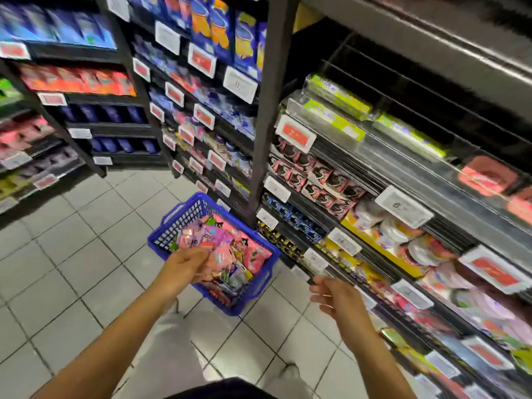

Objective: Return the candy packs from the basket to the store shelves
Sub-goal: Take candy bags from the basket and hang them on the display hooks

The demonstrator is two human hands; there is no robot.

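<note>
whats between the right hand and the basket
In the head view, only bare floor tiles show between the right hand and the blue basket; the hand holds nothing.
</note>
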